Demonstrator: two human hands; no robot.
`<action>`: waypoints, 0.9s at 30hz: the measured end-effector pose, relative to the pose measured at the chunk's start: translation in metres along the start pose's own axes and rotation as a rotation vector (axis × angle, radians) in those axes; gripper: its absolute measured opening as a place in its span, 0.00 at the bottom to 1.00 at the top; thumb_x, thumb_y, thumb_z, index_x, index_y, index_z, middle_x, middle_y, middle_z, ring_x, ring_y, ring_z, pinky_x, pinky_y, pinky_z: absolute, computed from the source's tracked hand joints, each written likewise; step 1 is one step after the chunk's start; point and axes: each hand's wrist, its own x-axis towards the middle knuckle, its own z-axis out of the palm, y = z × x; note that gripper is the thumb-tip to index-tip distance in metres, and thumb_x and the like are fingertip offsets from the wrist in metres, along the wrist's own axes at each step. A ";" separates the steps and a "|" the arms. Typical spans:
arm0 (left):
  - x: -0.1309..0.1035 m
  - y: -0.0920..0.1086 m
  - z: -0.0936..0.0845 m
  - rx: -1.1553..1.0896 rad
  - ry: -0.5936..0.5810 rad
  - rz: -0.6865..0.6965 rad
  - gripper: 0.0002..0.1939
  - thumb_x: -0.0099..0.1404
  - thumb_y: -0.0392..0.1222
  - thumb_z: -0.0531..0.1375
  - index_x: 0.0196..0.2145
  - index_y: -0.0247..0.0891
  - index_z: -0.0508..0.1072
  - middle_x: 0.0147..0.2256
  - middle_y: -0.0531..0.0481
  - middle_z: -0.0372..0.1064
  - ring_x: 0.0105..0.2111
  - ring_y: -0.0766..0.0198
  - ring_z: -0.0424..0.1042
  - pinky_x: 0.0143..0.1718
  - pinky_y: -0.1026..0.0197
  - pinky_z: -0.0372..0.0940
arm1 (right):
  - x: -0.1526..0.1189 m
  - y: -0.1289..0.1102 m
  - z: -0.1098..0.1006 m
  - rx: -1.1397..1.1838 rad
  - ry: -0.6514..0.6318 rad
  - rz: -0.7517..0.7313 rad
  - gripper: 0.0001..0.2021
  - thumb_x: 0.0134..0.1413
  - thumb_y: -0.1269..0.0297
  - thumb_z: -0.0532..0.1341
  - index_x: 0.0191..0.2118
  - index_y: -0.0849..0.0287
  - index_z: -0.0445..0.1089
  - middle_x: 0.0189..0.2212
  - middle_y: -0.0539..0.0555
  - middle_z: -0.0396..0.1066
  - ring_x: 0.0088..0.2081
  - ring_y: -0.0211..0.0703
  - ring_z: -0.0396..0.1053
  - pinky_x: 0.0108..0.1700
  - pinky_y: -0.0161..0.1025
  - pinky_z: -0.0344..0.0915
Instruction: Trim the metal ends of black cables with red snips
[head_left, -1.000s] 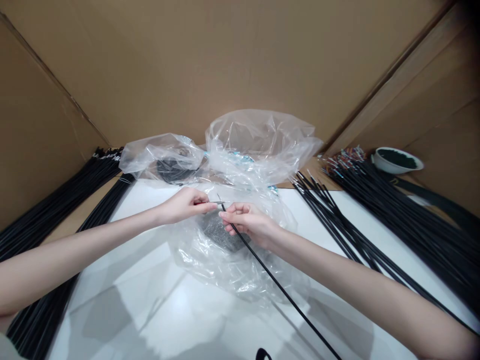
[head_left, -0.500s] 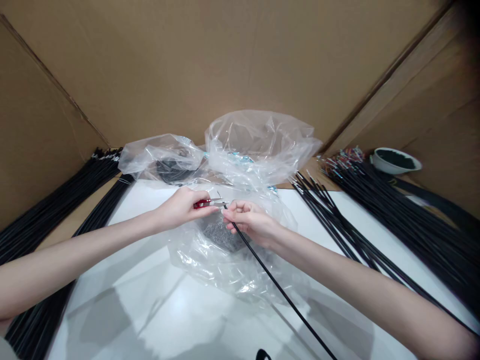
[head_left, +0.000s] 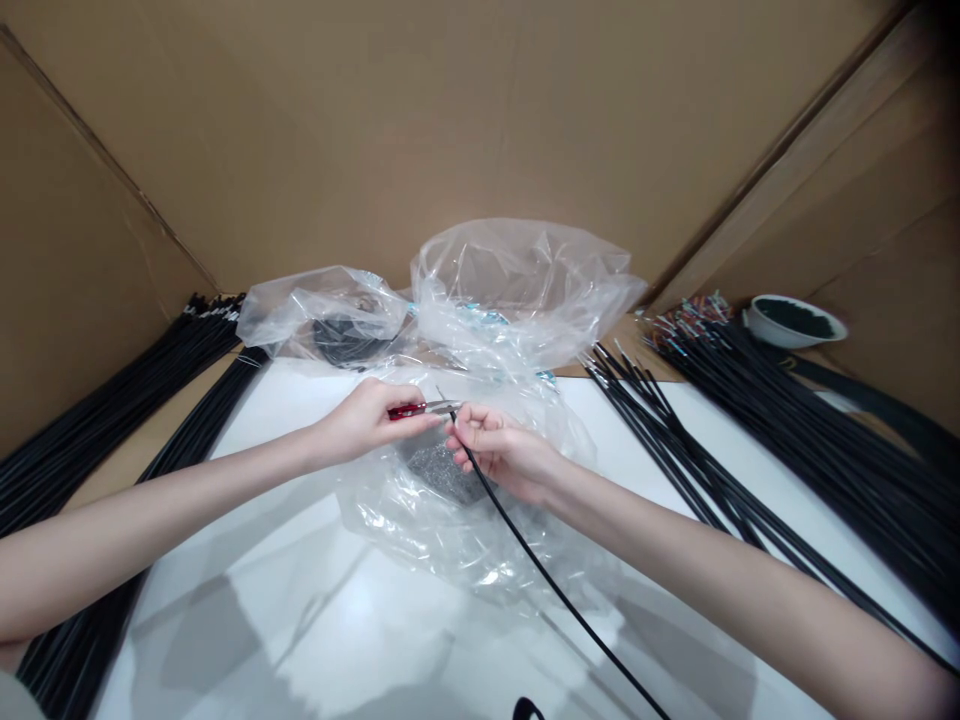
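My left hand (head_left: pixel 382 415) is closed around a small red-handled cutting tool (head_left: pixel 407 410), seemingly snips, whose metal jaws reach right. Those jaws meet the upper end of a black cable (head_left: pixel 525 548), and a thin strand sticks up there. Between thumb and fingers my right hand (head_left: pixel 499 440) pinches the cable just below its tip. From there the cable runs down to the lower right, slightly bowed. Under both hands lies an opened clear plastic bag (head_left: pixel 450 540) with a heap of fine grey bits (head_left: pixel 442 470) in it.
Bundles of black cables (head_left: pixel 112 385) lie along the left. More cables (head_left: pixel 810 480), some with coloured wire ends, lie on the right near a white bowl (head_left: pixel 796 322) of dark material. Cardboard walls (head_left: pixel 480 120) enclose the white table (head_left: pixel 315 620).
The tool's jaws have closed further at the cable's end. My right hand has shifted very slightly, and the cable, straighter before, now bows.
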 end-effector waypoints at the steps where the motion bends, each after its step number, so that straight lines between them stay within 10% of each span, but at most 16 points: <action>1: 0.000 0.001 0.000 -0.020 -0.007 -0.015 0.20 0.63 0.51 0.54 0.21 0.33 0.61 0.18 0.58 0.50 0.20 0.74 0.49 0.22 0.69 0.45 | 0.000 0.000 0.000 -0.007 0.004 0.001 0.16 0.33 0.64 0.72 0.24 0.63 0.65 0.23 0.50 0.70 0.21 0.29 0.66 0.24 0.28 0.59; 10: 0.004 -0.006 0.003 -0.216 -0.065 -0.144 0.21 0.63 0.53 0.52 0.21 0.33 0.62 0.19 0.57 0.47 0.20 0.73 0.48 0.21 0.68 0.44 | 0.002 -0.001 0.001 -0.050 0.036 0.010 0.15 0.34 0.63 0.72 0.24 0.63 0.65 0.22 0.50 0.69 0.22 0.30 0.66 0.25 0.28 0.60; 27: 0.005 0.001 -0.008 0.169 -0.059 0.011 0.20 0.63 0.53 0.53 0.24 0.33 0.67 0.18 0.58 0.54 0.19 0.73 0.51 0.21 0.69 0.46 | 0.000 -0.003 0.003 -0.199 0.126 -0.043 0.17 0.34 0.61 0.71 0.25 0.62 0.63 0.19 0.48 0.69 0.20 0.32 0.67 0.23 0.30 0.62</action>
